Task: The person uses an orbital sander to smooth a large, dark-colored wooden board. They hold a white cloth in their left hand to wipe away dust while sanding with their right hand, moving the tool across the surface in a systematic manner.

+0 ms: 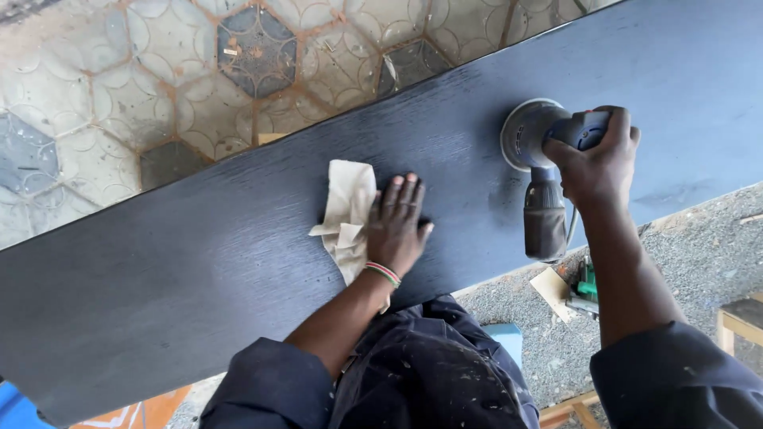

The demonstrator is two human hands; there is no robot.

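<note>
Dark sleeves frame the view; left hand [395,225] lies flat, fingers spread, on a beige cloth [347,214] atop the black board [199,262]; right hand [598,163] fingers grip an orbital sander [544,171].

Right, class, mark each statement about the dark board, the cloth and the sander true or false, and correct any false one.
1. The right hand grips a round-pad sander resting on the dark board. True.
2. The left hand lies flat on a beige cloth. True.
3. The cloth lies on the tiled floor. False: it lies on the board.
4. The left wrist is bare. False: it wears a striped bracelet.
5. The sander is right of the cloth in the picture. True.
</note>
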